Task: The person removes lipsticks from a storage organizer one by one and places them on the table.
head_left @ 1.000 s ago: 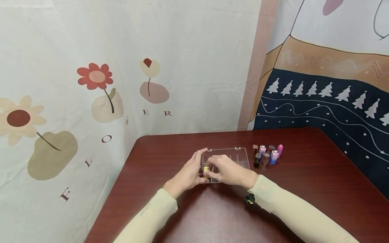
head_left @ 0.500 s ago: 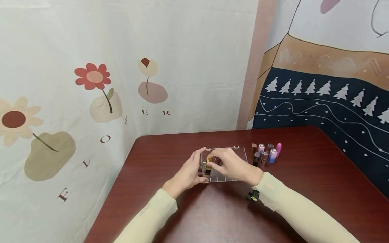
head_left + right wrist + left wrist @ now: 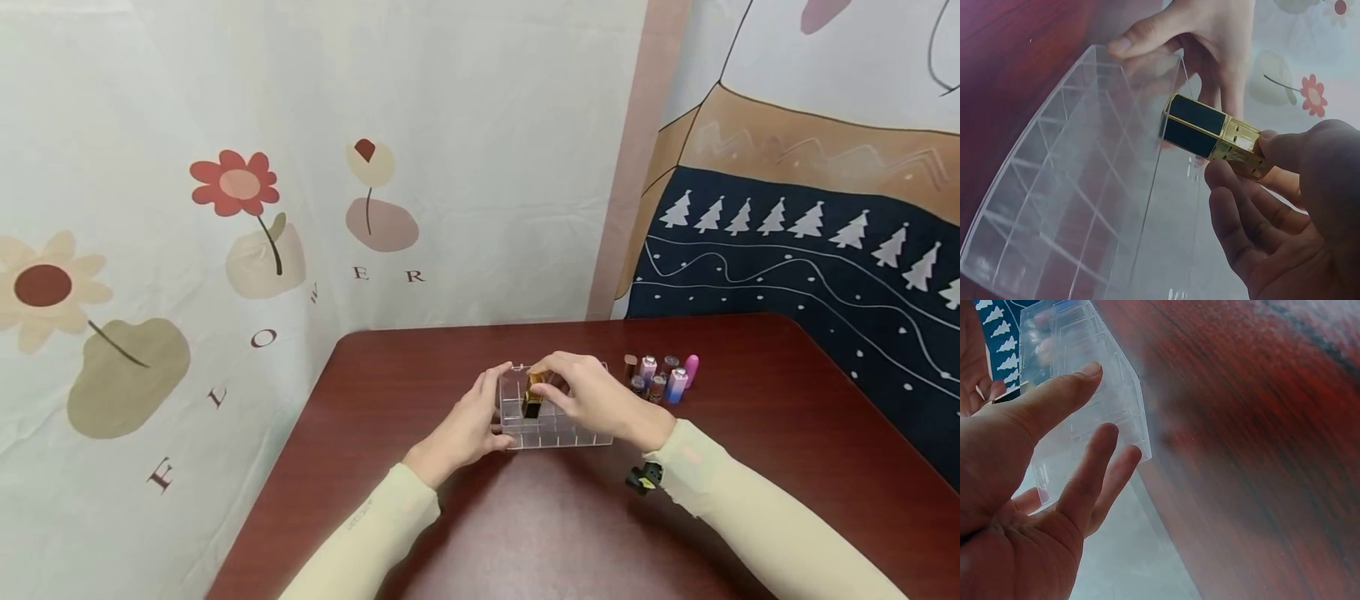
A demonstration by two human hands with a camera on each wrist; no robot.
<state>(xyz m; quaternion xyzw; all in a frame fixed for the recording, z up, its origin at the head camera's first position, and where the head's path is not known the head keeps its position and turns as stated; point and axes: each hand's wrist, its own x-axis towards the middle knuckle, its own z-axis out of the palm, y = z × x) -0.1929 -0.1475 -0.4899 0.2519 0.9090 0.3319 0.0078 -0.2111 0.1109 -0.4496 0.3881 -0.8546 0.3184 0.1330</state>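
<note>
My right hand [image 3: 592, 400] pinches a lipstick tube [image 3: 532, 398] by its gold end, above the clear compartment box [image 3: 562, 437]. In the right wrist view the black end of the lipstick tube [image 3: 1194, 124] is toward the box's upper edge; whether it touches is unclear. My left hand [image 3: 465, 421] grips the left end of the box, thumb at the front corner and fingers toward the back. The left wrist view shows thumb and fingers spread along the clear wall of the box [image 3: 1110, 400]. The right hand hides part of the box.
Right of the box stand several more lipstick tubes, among them a pink-and-blue tube [image 3: 677, 386], a magenta tube [image 3: 692, 371] and dark tubes with clear parts. A dark red table [image 3: 420, 367] lies beneath, with patterned cloths behind it.
The right hand has lifted the lipstick tube up out of the box's left part and shifted it slightly right; its black end now shows. The left hand has stayed on the box.
</note>
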